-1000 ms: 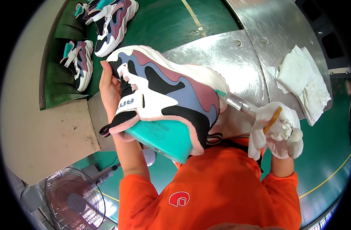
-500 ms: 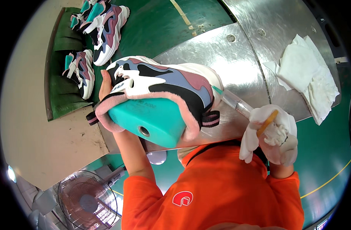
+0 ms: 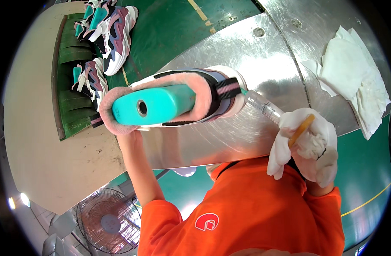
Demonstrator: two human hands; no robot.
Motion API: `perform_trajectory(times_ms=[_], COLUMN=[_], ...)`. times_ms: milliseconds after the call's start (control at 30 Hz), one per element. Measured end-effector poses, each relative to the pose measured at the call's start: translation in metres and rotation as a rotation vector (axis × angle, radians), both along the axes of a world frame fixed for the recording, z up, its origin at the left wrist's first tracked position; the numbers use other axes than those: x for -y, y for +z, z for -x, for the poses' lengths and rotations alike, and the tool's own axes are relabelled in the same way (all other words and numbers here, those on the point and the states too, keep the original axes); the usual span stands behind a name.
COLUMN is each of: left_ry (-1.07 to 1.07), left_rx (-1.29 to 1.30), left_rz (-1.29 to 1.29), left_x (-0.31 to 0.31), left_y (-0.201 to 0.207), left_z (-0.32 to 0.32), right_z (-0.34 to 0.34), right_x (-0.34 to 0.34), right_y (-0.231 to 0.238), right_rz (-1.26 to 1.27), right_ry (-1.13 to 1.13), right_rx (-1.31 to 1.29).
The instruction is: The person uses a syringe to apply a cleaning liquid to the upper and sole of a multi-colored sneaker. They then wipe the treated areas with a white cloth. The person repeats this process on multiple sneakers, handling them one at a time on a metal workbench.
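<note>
A sneaker (image 3: 224,112) with a pink plush collar hangs over the metal table, tipped so its opening faces me. A teal shoe last (image 3: 167,101) with a metal-ringed hole fills it. My bare left hand (image 3: 130,133) holds the shoe up from its far side; the fingers are hidden behind it. In my white-gloved right hand (image 3: 306,145) is a clear syringe (image 3: 264,107), closed in the fingers. Its green tip reaches the sole edge at the shoe's right end. A yellow-brown stick (image 3: 301,130) and a crumpled white wad also show in that hand.
Several similar sneakers (image 3: 118,40) stand at the upper left, some on a green padded rack (image 3: 76,51). White cloths (image 3: 347,70) lie on the metal table (image 3: 229,51) at right. A beige board (image 3: 37,141) borders the left, with a fan (image 3: 110,224) below it.
My left hand has turned the sneaker so its opening faces me more squarely, and its side panel is mostly out of sight. The syringe tip stays by the sole edge.
</note>
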State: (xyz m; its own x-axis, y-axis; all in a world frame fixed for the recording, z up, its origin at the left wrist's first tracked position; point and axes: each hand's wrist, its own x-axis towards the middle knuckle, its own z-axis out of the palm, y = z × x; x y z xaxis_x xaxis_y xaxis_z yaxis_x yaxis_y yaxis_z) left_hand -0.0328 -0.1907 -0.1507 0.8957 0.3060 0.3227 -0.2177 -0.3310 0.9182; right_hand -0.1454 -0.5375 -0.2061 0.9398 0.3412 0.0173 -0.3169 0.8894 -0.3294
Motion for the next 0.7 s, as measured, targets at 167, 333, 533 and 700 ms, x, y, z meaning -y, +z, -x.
perform_trajectory(times_ms=[167, 333, 533, 700], left_ry=[0.148, 0.110, 0.113, 0.059], left_rx=[-0.495, -0.699, -0.785, -0.803], left_rz=[0.234, 0.187, 0.374, 0.391], left_x=[-0.016, -0.023, 0.007, 0.011], left_y=[0.003, 0.012, 0.019, 0.017], left_z=[0.069, 0.136, 0.167, 0.178], right_z=[0.003, 0.003, 0.008, 0.012], right_x=[-0.007, -0.016, -0.030, -0.029], right_y=[-0.013, -0.019, -0.013, -0.015], right_rz=[-0.127, -0.099, -0.096, -0.060], right_ry=[-0.001, 0.002, -0.082, -0.048], right_rx=[0.081, 0.209, 0.212, 0.207])
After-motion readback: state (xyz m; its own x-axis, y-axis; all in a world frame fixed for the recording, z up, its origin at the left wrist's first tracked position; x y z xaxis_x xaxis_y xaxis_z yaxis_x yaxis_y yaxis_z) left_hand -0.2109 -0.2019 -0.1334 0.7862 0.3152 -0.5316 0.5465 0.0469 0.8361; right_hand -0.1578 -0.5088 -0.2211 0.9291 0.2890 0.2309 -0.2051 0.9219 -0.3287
